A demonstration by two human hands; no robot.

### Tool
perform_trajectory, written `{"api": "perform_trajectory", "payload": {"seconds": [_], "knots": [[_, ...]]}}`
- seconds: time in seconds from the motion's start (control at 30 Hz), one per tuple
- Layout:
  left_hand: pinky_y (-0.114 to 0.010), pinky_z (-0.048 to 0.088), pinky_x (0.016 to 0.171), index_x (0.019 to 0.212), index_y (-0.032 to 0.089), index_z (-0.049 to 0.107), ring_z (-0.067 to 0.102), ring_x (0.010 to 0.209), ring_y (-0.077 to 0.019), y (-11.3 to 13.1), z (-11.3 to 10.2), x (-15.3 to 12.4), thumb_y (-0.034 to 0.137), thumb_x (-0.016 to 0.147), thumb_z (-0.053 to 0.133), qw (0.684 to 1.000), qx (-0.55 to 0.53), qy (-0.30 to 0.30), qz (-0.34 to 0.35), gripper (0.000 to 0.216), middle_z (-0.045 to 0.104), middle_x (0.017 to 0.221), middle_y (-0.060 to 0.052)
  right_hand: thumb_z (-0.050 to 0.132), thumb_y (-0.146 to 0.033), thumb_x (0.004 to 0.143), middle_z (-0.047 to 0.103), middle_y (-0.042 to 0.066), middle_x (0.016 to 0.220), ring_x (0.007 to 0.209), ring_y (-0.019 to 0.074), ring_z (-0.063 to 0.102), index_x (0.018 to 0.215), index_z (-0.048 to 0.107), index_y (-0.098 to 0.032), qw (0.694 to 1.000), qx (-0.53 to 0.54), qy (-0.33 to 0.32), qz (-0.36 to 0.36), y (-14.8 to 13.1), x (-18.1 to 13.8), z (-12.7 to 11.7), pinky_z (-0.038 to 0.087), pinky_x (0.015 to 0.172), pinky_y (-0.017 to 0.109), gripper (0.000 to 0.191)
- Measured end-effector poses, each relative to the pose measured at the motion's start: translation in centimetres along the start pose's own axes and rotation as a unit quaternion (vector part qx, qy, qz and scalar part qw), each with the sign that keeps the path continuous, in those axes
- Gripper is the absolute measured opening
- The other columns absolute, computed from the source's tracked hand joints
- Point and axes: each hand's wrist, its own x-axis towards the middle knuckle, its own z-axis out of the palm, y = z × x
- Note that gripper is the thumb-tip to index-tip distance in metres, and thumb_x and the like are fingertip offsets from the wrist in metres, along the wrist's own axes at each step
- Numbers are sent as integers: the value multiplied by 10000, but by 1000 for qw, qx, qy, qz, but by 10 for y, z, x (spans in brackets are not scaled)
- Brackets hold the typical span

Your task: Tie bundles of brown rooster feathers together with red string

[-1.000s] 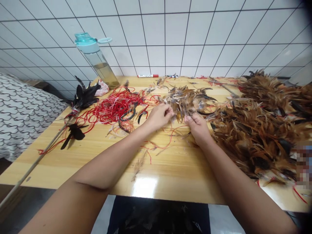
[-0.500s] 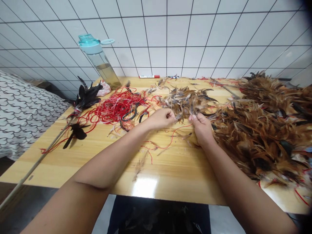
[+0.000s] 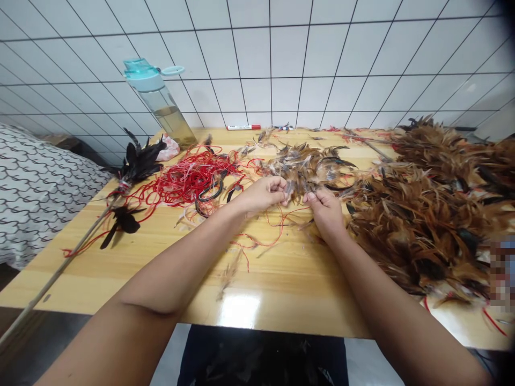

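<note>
My left hand (image 3: pixel 269 193) is closed in a pinch at the near edge of a loose pile of brown and grey feathers (image 3: pixel 309 163), with a small greyish feather (image 3: pixel 289 190) at its fingertips. Just to the right, my right hand (image 3: pixel 325 209) pinches another small feather (image 3: pixel 307 188) between thumb and forefinger. The two hands are close together but apart, a little above the wooden table (image 3: pixel 281 289). Their fingertips partly blend with the pile behind. Below them a thin red string (image 3: pixel 277 236) lies loosely curved.
Left of my hands lies a tangle of red string (image 3: pixel 193 174). Black feathers (image 3: pixel 139 161) are tied to a long stick (image 3: pixel 60 276). A water bottle (image 3: pixel 161 107) and red marker (image 3: pixel 243 127) stand near the tiled wall. Large brown feather bundles (image 3: pixel 418 230) cover the right side.
My right hand has moved slightly left, nearer my left hand. The left hand stays almost in place, its fingers a little differently curled. The whole view has shifted slightly.
</note>
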Motion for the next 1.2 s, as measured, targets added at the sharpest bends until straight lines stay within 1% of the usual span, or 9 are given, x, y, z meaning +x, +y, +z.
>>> {"api": "perform_trajectory", "payload": {"seconds": [0.13,0.3,0.4,0.5,0.6,0.8,0.97,1.1,1.2], "knots": [[-168,350,524,757,133,512,552,562,-68,-3,7,0,197,752,600,1000,12,5,-28,108,619,628,-4,495,-280,802,545,9,655,687,169,508,648,653,-198,1000,4,-20,8,1,0,1,398,686,300,235],[-182,407,606,737,130,510,566,610,-66,-9,17,2,177,734,619,999,-20,38,15,118,597,659,10,515,-269,802,507,8,652,677,166,489,650,654,-209,999,-3,-34,-4,3,1,2,402,691,302,215],[-203,432,661,780,128,528,563,630,-69,-12,21,4,150,723,616,997,-34,58,35,107,581,674,20,520,-261,798,486,7,651,671,166,478,645,643,-207,999,-13,-38,-5,5,1,2,400,684,302,204],[-227,446,714,861,119,559,562,669,-79,-13,22,5,130,709,618,996,-44,65,37,163,591,716,13,518,-257,792,470,4,637,661,164,468,595,593,-207,999,-18,-46,1,5,1,2,383,664,297,216],[-244,450,758,894,116,574,576,745,-101,-15,23,7,129,681,651,995,-52,76,34,227,606,764,2,517,-260,784,431,-6,611,628,153,437,521,490,-207,998,-21,-54,1,6,2,3,362,637,291,270],[-235,447,757,828,128,583,574,781,-109,-19,24,8,166,661,693,994,-33,95,47,204,617,788,0,527,-282,757,407,-11,597,611,146,412,503,419,-210,998,-19,-63,-12,10,3,7,334,608,284,285],[-225,438,714,746,128,554,557,705,-89,-20,25,6,196,660,693,993,-58,99,40,178,591,727,14,533,-293,750,447,6,589,660,173,462,505,435,-221,997,-1,-71,-29,9,3,9,384,648,305,273],[-217,431,680,731,126,546,548,654,-76,-20,25,6,190,629,710,992,-90,89,29,203,565,670,33,532,-280,767,551,34,649,706,191,512,545,530,-225,997,-3,-76,-35,8,2,8,421,687,324,229],[-212,431,662,741,124,549,561,625,-72,-21,22,7,211,606,745,991,-111,67,24,253,590,667,26,505,-260,788,593,43,702,731,191,529,584,576,-226,995,-5,-91,-50,5,1,8,432,722,325,219]]}}
